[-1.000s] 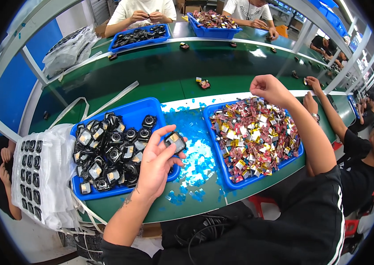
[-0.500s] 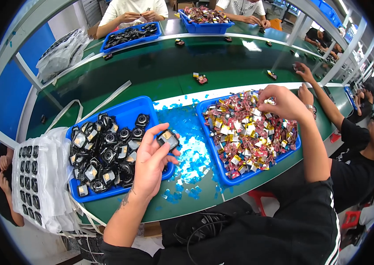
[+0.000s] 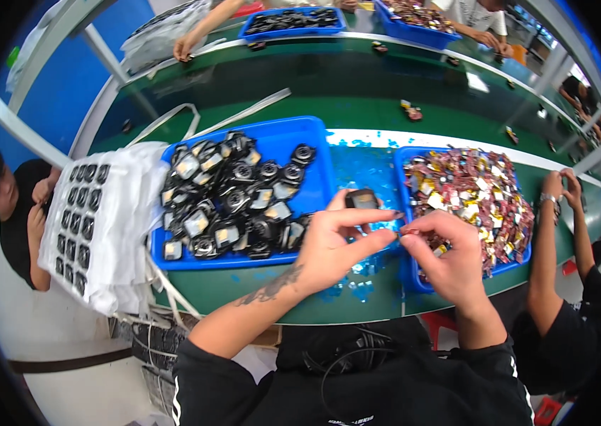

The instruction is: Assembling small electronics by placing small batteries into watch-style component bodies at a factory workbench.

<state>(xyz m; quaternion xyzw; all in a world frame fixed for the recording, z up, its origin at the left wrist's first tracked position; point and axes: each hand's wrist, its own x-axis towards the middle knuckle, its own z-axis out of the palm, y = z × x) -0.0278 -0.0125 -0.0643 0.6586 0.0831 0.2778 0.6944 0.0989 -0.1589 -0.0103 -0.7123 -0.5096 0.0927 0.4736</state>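
Note:
My left hand [image 3: 339, 245] is closed on a black watch case [image 3: 362, 199], held by its rear fingers above the table between two bins. Its thumb and forefinger stretch toward my right hand [image 3: 449, 255]. The right hand is pinched at the near left part of the right bin; a small reddish bit shows at its fingertips, too small to name. On the left, a blue bin [image 3: 320, 170] holds a heap of black watch cases [image 3: 240, 195]. The other blue bin [image 3: 409, 273] is full of small red circuit pieces [image 3: 478, 206] with white and yellow parts.
Blue film scraps [image 3: 364, 167] litter the green table [image 3: 229, 287] between the bins. A stack of white trays [image 3: 112, 234] with black cases stands at the left. Beyond, a dark green belt [image 3: 329, 92] carries scattered pieces. Co-workers sit left, right and across; metal posts [image 3: 27, 128] frame the bench.
My right hand has left the heap of circuit pieces and come over to my left hand. The left hand has turned, still holding the watch case. My view has shifted, and a co-worker's arm reaches in across the belt.

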